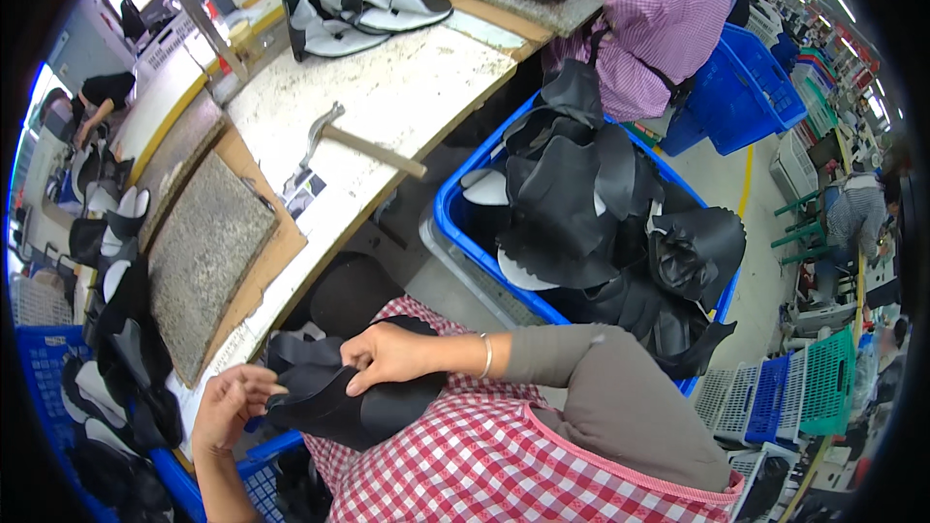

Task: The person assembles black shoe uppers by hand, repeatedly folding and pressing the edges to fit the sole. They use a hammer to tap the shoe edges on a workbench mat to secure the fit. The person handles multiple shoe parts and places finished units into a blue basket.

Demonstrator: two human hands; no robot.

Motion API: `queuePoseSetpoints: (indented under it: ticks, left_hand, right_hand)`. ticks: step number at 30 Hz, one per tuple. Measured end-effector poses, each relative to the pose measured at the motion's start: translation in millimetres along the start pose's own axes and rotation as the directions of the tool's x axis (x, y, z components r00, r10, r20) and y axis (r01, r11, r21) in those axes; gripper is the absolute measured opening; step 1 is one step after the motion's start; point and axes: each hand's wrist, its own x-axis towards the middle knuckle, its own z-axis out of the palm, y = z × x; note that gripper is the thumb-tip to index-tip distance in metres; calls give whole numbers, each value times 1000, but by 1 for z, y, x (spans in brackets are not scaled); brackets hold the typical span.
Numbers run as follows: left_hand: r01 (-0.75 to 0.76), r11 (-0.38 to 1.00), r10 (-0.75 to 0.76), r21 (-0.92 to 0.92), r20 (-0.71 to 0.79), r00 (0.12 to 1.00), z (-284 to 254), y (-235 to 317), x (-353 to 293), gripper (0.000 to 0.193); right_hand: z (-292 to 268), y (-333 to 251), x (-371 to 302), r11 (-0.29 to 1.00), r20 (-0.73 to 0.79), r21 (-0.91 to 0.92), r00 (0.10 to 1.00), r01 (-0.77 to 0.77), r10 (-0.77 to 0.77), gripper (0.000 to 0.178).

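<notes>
A black leather shoe upper [387, 412] lies across my lap, over a red-and-white checked apron [465, 446]. My right hand [392, 356] is closed on its upper edge, thumb and fingers pinching a fold. On the other side, my left hand [232, 407] has its fingers bent together at the left end of the same upper, pinching its edge. A hammer [373, 150] with a wooden handle lies on the white worktable [387, 77], beyond both hands. Closer to my left hand, a rough grey stone slab [208, 252] rests on a brown board.
A blue crate [455, 232] heaped with black uppers stands to the right. More uppers [358, 10] sit on the table's far end, near a person in a pink checked shirt [644, 19]. At the left, black and grey pieces [126, 349] hang by another blue crate [44, 368].
</notes>
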Motion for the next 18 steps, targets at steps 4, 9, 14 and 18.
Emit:
queuePoseSetpoints:
  ticks: [4, 9, 14, 18]
  left_hand:
    - [-136, 949, 78, 284, 208, 975, -16, -23, 17, 57]
    - [-124, 908, 24, 399, 245, 969, -23, -38, 31, 29]
    - [-112, 927, 43, 358, 195, 980, -17, -48, 42, 19]
    - [-173, 938, 128, 300, 163, 978, -18, -53, 36, 18]
  right_hand:
    - [-12, 7, 0, 977, 55, -56, 978, 206, -203, 26]
    - [-11, -3, 11, 988, 97, -134, 993, 77, -64, 20]
    - [-17, -8, 22, 993, 248, -116, 969, 30, 0, 21]
    - [-7, -13, 33, 963, 262, -248, 964, 106, -39, 27]
